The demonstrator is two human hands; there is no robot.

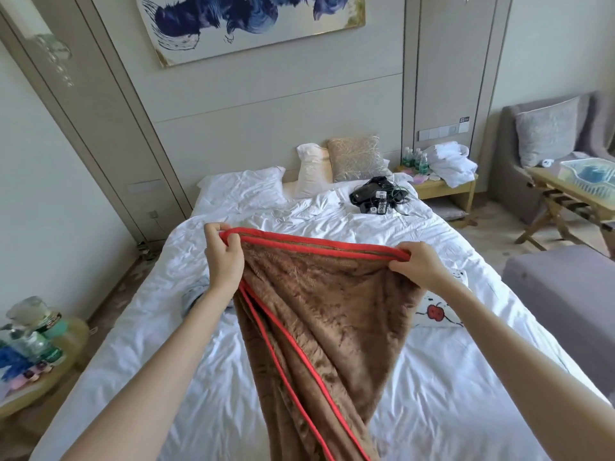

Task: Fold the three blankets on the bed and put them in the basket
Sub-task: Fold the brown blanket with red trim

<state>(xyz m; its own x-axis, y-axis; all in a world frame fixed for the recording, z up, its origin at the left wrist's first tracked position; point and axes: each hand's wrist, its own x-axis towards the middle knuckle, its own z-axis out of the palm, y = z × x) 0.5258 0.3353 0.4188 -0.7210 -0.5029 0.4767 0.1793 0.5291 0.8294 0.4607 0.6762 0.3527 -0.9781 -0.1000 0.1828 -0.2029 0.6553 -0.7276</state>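
1. My left hand and right hand both pinch the brown blanket's red top edge, holding it up over the bed.
2. It looks doubled; folding unfinished.
3. White printed blanket lies unfolded; third blanket and basket unseen.

Both hands held a brown blanket by its red-trimmed top edge above the bed, left hand and right hand gripping opposite ends, the cloth hanging toward the bed's near edge.
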